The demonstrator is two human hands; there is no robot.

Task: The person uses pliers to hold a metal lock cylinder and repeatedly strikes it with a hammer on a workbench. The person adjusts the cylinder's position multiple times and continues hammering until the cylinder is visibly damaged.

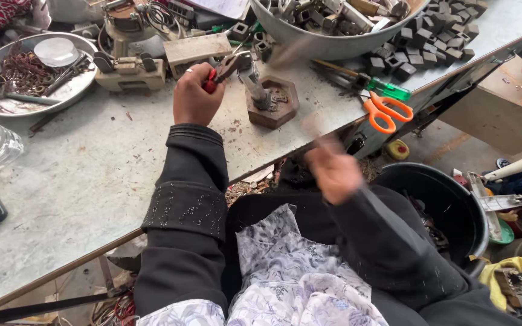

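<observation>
My left hand (196, 93) grips red-handled pliers (220, 73) over the grey bench, their jaws reaching toward a small metal part (259, 92) that stands on a hexagonal wooden block (273, 102). My right hand (333, 172) hovers off the bench edge above my lap, blurred by motion. A thin blurred streak, perhaps a stick-like tool, rises from it toward the block; I cannot tell what it is. Both sleeves are black.
A large metal bowl (327, 42) of scrap parts sits at the back, with dark square pieces (430, 42) beside it. Orange-handled scissors (385, 111) and a green-handled tool (388, 90) lie right. A round metal tray (28, 75) holds copper wire. A black bucket (442, 205) stands below.
</observation>
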